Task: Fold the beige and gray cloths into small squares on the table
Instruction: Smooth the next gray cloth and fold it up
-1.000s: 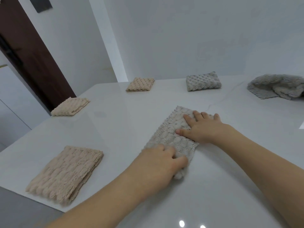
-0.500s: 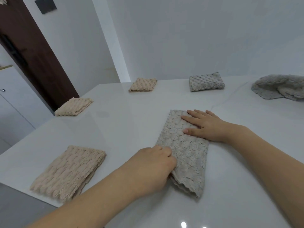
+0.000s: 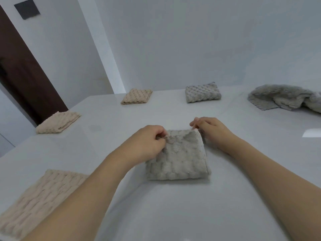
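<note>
near-left beige cloth (image 3: 36, 202): flat on worktop (image 3: 173, 214), part folded, apart from both hands.
left hand (image 3: 147, 142): curled, fingertips pinching the far-left corner of the gray cloth (image 3: 178, 159).
gray cloth: centre of worktop, straight ahead between the forearms; reads nearly square, fold edge nearest the person, loose edges on the far side.
right hand (image 3: 210, 129): pinching the far-right corner, wrist low.
key relation: both hands on the far edge, equally near; squaring the corners looks like the next step.
far right: crumpled gray cloth (image 3: 284, 99), unfolded.
</note>
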Motion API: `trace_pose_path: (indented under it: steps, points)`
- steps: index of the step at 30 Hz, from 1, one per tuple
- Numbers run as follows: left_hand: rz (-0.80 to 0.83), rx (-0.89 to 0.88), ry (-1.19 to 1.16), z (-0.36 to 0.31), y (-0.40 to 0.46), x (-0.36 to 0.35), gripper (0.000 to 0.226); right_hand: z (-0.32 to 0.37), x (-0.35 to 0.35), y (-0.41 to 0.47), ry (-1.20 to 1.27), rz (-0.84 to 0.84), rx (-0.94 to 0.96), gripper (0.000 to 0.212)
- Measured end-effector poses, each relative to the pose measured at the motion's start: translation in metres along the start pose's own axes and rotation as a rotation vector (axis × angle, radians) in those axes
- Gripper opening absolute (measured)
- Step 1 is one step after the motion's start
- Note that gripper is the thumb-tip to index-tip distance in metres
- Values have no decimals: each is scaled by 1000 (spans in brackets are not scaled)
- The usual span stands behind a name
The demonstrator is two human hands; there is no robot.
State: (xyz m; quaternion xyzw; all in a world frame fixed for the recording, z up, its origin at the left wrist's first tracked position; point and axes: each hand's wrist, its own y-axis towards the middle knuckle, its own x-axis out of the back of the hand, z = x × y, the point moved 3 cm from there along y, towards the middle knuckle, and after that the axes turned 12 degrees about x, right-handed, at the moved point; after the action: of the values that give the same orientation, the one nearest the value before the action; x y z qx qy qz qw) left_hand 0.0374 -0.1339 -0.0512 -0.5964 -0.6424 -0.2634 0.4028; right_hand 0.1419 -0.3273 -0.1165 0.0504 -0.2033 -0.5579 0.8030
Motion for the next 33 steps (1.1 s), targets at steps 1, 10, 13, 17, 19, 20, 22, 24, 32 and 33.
trace_pose_path:
  steps: [1,10,13,17,19,20,22,24,32,33]
  points:
    - [-33,1,-39,3,9,-6,18,-1,0,1,-11,15,-10,48]
    - [-205,-25,-271,25,78,-34,7,0,-4,5,-339,63,27,19]
    - [-221,-45,-359,33,88,-38,5,1,-5,9,-402,40,66,30]
    - [-241,-98,-553,37,91,-37,8,0,-6,9,-435,15,91,40]
    - [-243,-75,-494,37,94,-40,8,-2,-4,10,-517,-28,101,35]
    - [-244,-62,-432,36,95,-42,8,-3,-4,10,-578,-37,98,33]
    - [-244,-42,-347,34,98,-44,8,-6,-3,12,-671,-23,61,31]
    - [-243,-33,-322,34,99,-44,8,-8,-2,14,-691,-5,39,27]
    - [-270,-22,-267,34,97,-43,13,-3,2,16,-616,-27,54,15]
    - [-279,-19,-266,34,97,-43,15,0,3,16,-590,-18,36,10]
